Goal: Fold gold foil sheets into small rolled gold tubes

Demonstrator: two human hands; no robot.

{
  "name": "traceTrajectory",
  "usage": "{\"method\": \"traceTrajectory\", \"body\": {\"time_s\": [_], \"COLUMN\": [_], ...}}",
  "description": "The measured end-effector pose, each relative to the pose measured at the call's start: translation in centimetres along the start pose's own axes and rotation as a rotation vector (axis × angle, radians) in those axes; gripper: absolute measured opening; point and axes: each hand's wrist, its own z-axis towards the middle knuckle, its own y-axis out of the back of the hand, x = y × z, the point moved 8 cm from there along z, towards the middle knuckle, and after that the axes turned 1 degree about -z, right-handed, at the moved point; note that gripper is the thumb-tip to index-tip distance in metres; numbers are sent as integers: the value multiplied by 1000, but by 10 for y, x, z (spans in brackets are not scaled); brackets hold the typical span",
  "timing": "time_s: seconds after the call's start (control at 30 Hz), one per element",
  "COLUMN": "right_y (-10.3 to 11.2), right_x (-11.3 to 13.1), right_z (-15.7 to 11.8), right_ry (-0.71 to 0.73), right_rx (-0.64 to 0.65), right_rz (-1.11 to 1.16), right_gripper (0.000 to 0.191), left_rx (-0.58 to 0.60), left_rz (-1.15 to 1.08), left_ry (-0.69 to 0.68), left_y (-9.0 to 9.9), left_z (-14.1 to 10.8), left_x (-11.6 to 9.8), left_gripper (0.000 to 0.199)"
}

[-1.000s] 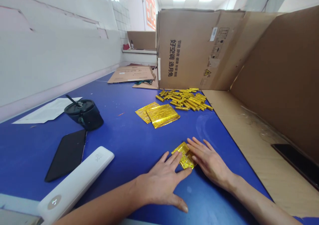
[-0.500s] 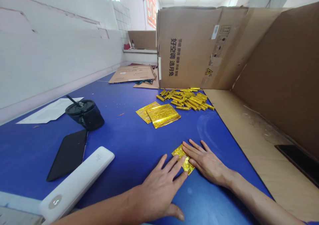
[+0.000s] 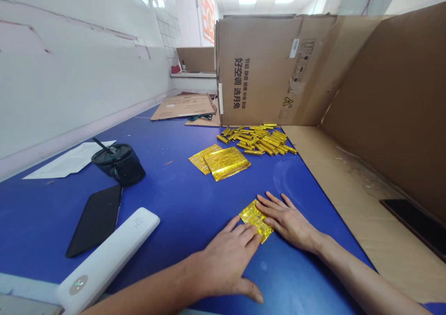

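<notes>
A shiny gold foil sheet (image 3: pixel 251 214) lies flat on the blue table in front of me. My left hand (image 3: pixel 230 254) reaches its lower left edge, fingers stretched over the foil and thumb held apart. On the sheet's right side rests my right hand (image 3: pixel 287 219), its fingers spread and the fingertips touching the foil. Part of the sheet is hidden under the fingers. Farther off, a stack of gold foil sheets (image 3: pixel 228 163) lies overlapping. Behind it is a loose pile of small rolled gold foil tubes (image 3: pixel 261 141).
On the left are a dark lidded mug (image 3: pixel 120 166) with a straw, a black phone (image 3: pixel 94 219), a long white device (image 3: pixel 111 254) and white paper (image 3: pixel 69 160). A large cardboard box (image 3: pixel 265 73) walls the back; flat cardboard (image 3: pixel 184 106) lies beside it.
My left hand has drawn back slightly toward the lower left and its fingers have come closer together, baring more foil. My right hand stays nearly in place. The view has shifted slightly.
</notes>
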Motion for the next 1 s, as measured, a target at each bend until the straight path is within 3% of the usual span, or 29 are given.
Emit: {"method": "traceTrajectory", "body": {"time_s": [0.2,0.5,0.77,1.0], "right_y": [-1,0,-2,0], "right_x": [-7,-20,-9,-20], "right_z": [-1,-2,-9,-10], "right_ry": [-60,-154,-159,-203], "right_rx": [-50,-86,-19,-58], "right_rz": [-46,-66,-15,49], "right_gripper": [38,42,79,62], "left_rx": [-29,-83,-90,-75], "left_rz": [8,11,50,44], "left_ry": [-36,-38,-58,-51], "left_y": [7,6,4,2], "left_z": [13,10,12,12], "left_x": [11,15,13,14], "left_gripper": [55,48,52,48]}}
